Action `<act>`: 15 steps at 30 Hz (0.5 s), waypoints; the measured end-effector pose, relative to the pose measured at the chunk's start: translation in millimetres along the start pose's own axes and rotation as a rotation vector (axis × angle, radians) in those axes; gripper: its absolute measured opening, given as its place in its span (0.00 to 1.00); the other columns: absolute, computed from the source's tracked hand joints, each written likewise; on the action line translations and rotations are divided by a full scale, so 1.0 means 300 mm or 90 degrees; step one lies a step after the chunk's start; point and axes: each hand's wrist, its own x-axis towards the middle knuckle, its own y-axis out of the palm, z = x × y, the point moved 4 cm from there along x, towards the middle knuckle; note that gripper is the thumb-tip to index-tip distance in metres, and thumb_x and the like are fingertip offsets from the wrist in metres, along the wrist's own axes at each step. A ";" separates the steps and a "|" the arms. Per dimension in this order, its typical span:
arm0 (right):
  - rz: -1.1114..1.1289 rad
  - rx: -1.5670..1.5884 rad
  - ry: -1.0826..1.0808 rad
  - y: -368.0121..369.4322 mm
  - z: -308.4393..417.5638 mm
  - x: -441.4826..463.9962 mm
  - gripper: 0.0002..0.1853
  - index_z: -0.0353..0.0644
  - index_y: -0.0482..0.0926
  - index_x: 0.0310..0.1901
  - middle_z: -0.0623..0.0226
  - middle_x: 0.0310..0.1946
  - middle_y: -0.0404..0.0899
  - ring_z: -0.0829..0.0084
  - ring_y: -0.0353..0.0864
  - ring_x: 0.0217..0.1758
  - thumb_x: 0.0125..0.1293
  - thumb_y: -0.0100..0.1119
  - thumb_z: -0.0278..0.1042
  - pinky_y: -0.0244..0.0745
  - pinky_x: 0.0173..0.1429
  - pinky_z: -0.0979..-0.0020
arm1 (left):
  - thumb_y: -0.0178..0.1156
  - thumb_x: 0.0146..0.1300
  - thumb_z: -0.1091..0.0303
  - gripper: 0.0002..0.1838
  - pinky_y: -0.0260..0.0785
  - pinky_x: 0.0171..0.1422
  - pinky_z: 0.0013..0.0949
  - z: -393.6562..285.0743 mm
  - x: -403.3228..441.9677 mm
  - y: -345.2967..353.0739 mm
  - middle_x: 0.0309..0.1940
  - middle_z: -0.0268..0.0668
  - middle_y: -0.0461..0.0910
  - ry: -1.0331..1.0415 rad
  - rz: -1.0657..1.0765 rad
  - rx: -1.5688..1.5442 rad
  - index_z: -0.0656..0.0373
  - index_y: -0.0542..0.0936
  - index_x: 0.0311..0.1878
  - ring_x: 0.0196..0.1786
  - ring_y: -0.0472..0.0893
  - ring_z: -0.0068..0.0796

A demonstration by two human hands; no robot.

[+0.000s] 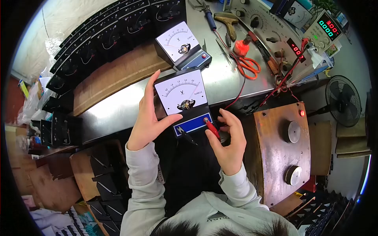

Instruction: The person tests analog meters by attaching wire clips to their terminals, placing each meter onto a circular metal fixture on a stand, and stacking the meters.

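A panel voltmeter [182, 91] with a white dial marked V and a blue front strip is tilted up toward me. My left hand [151, 116] grips its left side, fingers along the edge and thumb on the lower front. A red alligator clip [212, 128] sits on the right terminal, and a black alligator clip [186, 135] on the left one. Around the red clip is my right hand [229, 143], thumb beside it, fingers curved and apart. The dial's needle looks swung toward the right end of the scale.
A second voltmeter [179, 41] stands behind on the metal bench. Several black meter housings [112, 39] line the back left. Scissors [249, 67], a red bottle [241, 48] and a lit power supply [325, 31] lie right. Nearby are a wooden box [275, 153] and a fan [343, 100].
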 end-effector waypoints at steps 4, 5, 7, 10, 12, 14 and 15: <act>-0.005 -0.033 -0.069 0.007 0.016 0.042 0.34 0.34 0.76 0.64 0.54 0.62 0.77 0.58 0.81 0.61 0.55 0.78 0.25 0.79 0.59 0.64 | 0.74 0.52 0.81 0.61 0.56 0.81 0.41 -0.001 -0.006 0.004 0.74 0.47 0.62 0.029 -0.002 0.047 0.53 0.45 0.84 0.77 0.63 0.38; -0.006 -0.047 -0.089 0.006 0.018 0.055 0.34 0.33 0.76 0.64 0.54 0.62 0.76 0.57 0.79 0.62 0.54 0.78 0.25 0.78 0.60 0.63 | 0.73 0.52 0.82 0.61 0.58 0.79 0.41 0.005 -0.010 0.018 0.74 0.47 0.62 0.020 -0.021 0.002 0.53 0.45 0.84 0.76 0.65 0.38; -0.008 -0.043 -0.116 0.007 0.041 0.090 0.44 0.30 0.71 0.68 0.50 0.64 0.75 0.51 0.77 0.65 0.49 0.82 0.30 0.74 0.65 0.58 | 0.73 0.52 0.82 0.60 0.60 0.78 0.41 0.028 -0.036 0.037 0.72 0.47 0.64 0.044 -0.086 0.119 0.54 0.45 0.83 0.74 0.68 0.38; 0.154 -0.151 -0.240 0.043 0.045 0.111 0.66 0.25 0.55 0.75 0.40 0.67 0.70 0.43 0.72 0.68 0.36 0.86 0.42 0.66 0.70 0.52 | 0.78 0.49 0.74 0.53 0.63 0.74 0.45 0.006 -0.098 0.124 0.69 0.51 0.66 0.058 -0.241 0.178 0.63 0.59 0.78 0.71 0.69 0.47; 0.096 -0.114 -0.223 0.028 0.017 0.070 0.62 0.24 0.56 0.74 0.39 0.67 0.69 0.43 0.72 0.69 0.40 0.82 0.42 0.67 0.70 0.53 | 0.79 0.48 0.72 0.50 0.59 0.75 0.51 -0.010 -0.160 0.191 0.68 0.53 0.68 0.152 -0.280 0.285 0.65 0.63 0.75 0.70 0.68 0.55; 0.030 -0.105 -0.196 -0.045 -0.014 -0.001 0.60 0.23 0.57 0.74 0.38 0.67 0.69 0.42 0.71 0.69 0.41 0.80 0.42 0.66 0.71 0.53 | 0.77 0.52 0.72 0.48 0.59 0.74 0.55 -0.068 -0.194 0.261 0.70 0.55 0.67 0.218 -0.219 0.356 0.67 0.63 0.75 0.70 0.69 0.59; -0.008 -0.127 -0.200 -0.091 -0.036 -0.037 0.60 0.24 0.56 0.74 0.40 0.67 0.69 0.43 0.72 0.69 0.42 0.78 0.42 0.66 0.70 0.54 | 0.76 0.53 0.73 0.47 0.61 0.74 0.54 -0.092 -0.215 0.294 0.71 0.56 0.67 0.226 -0.152 0.367 0.67 0.62 0.76 0.70 0.69 0.58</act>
